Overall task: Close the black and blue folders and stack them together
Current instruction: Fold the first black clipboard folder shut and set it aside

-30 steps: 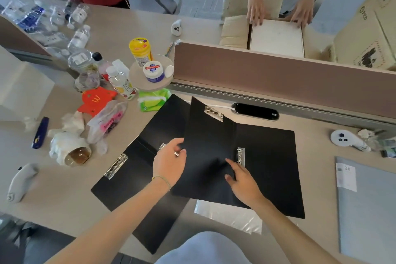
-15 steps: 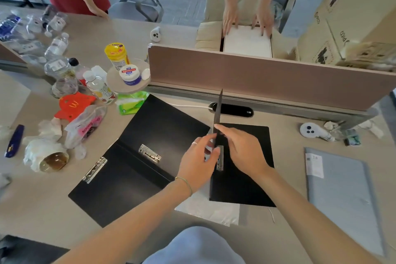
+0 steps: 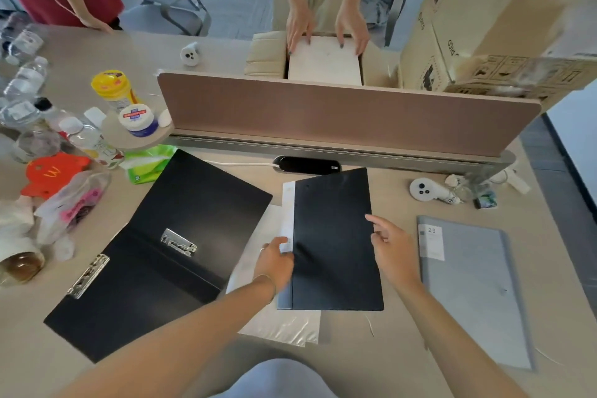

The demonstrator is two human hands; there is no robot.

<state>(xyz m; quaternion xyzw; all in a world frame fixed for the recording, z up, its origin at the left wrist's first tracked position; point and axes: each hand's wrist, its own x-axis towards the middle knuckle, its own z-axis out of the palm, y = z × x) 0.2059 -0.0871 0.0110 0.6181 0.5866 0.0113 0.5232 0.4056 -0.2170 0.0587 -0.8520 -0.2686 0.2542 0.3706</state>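
Head view: two black folders (image 3: pixel 336 236) — one closed under the left hand (image 3: pixel 274 260), one open (image 3: pixel 155 255) — right hand (image 3: pixel 392 247) spread, empty.

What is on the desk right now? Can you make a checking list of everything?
Surface: beige desk, crowded on the left.
Job's things: closed black folder lies flat in the middle; open black folder lies spread to its left, clips showing; blue-grey folder lies closed on the right, apart from both.
Clutter: water bottles, yellow-lidded jar, orange paper shape, green tissue pack, clear plastic sleeve, white controller.
Grips: left hand holds the closed folder's left edge; right hand open beside its right edge.
Cables: white cable to a black port.
Surroundings: brown divider, cardboard boxes, two other people standing behind.
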